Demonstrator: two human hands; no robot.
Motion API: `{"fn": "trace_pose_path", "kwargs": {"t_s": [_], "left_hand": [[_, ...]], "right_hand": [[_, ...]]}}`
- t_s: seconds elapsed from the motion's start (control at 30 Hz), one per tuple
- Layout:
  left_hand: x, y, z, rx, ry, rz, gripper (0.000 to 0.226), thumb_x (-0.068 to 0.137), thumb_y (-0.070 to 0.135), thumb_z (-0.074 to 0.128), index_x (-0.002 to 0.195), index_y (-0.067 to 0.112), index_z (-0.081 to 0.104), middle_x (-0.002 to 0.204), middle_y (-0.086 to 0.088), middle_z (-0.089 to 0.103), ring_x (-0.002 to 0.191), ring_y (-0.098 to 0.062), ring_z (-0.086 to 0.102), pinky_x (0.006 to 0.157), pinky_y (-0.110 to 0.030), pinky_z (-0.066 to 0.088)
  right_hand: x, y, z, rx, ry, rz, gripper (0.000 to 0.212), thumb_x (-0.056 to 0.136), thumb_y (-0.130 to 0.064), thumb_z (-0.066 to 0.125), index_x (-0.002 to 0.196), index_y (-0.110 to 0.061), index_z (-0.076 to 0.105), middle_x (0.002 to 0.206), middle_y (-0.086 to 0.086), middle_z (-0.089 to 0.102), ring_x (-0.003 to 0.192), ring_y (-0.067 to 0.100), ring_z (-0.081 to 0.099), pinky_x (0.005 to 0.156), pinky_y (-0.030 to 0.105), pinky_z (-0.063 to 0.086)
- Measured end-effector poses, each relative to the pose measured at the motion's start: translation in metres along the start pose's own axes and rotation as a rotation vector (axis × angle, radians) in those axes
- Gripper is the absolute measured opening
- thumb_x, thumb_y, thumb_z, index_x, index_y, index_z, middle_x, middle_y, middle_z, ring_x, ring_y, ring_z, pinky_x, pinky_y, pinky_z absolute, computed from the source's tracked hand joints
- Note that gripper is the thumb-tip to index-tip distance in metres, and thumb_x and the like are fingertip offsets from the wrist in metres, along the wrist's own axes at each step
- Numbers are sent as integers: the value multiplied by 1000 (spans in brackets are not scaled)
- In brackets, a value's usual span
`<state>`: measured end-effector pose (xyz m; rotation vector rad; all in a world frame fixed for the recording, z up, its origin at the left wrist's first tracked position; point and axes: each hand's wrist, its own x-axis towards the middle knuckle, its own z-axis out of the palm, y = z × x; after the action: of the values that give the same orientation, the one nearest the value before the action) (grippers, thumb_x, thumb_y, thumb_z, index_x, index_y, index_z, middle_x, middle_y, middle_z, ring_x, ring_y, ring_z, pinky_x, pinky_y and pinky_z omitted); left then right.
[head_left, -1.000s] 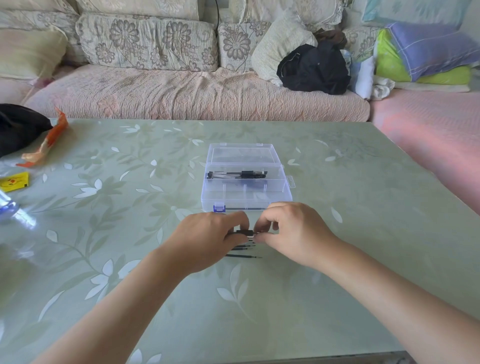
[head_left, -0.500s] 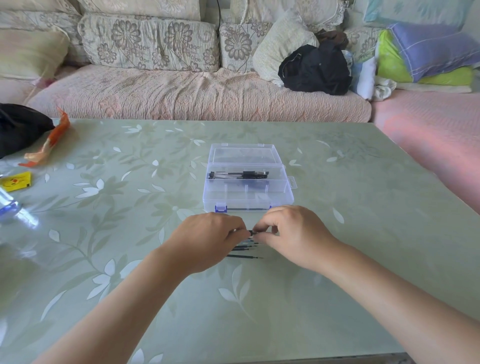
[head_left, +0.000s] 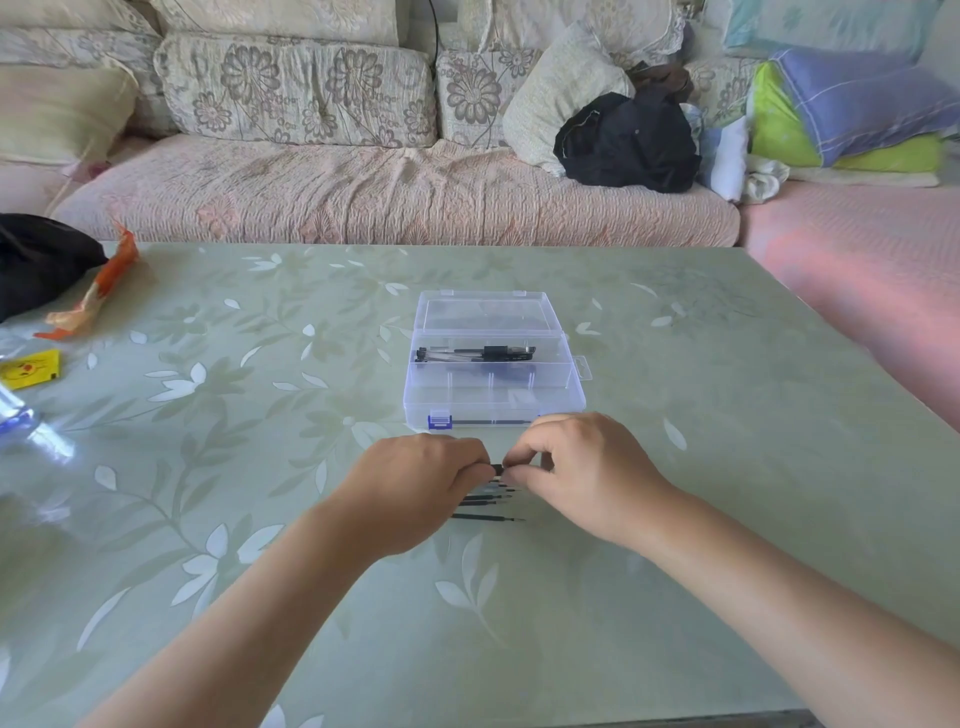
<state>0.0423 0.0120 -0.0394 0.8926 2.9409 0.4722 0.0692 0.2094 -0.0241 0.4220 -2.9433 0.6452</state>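
Pinching the small black pen piece (head_left: 497, 469) from both ends, my left hand (head_left: 415, 488) and right hand (head_left: 587, 467) meet just above the spare refills (head_left: 488, 517) on the table (head_left: 727, 467), close before the open box (head_left: 467, 410), handy for stowing.

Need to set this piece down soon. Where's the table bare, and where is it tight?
Free: the table right of the clear box, out to its right edge; also left of the box, up to the yellow packet. Crowded: in front of the box, where the left hand and right hand pinch a black pen part over loose refills.
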Motion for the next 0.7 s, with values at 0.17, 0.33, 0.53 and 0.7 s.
{"fn": "trace_pose_path", "kwargs": {"t_s": [0.17,0.33,0.53,0.7], "left_hand": [[0,3,1,-37,-11,0,30,99,46,37,89,27,57,65,7,50,71,-18,52,60,-30,39],[-1,3,0,-56,28,25,15,93,51,50,99,38,49,62,12,51,65,-12,52,51,-20,30],[0,1,0,-35,14,4,24,100,41,38,88,29,55,72,8,55,75,-15,53,63,-29,42],[1,-1,2,-36,28,-25,23,99,39,38,89,28,56,72,7,56,74,-16,53,64,-29,43]], "right_hand": [[1,0,0,-10,22,42,17,76,-45,76,74,-32,66,65,-25,51,63,-7,46,62,10,25],[1,3,2,-33,34,12,15,77,-47,74,86,-35,69,73,-23,55,66,-4,44,66,14,26],[2,6,4,-57,43,-26,11,81,-44,72,84,-34,72,71,-21,53,65,-7,42,76,23,30],[2,8,3,-32,66,-39,10,84,-43,68,83,-34,71,77,-17,62,63,-6,45,75,23,34]]}}
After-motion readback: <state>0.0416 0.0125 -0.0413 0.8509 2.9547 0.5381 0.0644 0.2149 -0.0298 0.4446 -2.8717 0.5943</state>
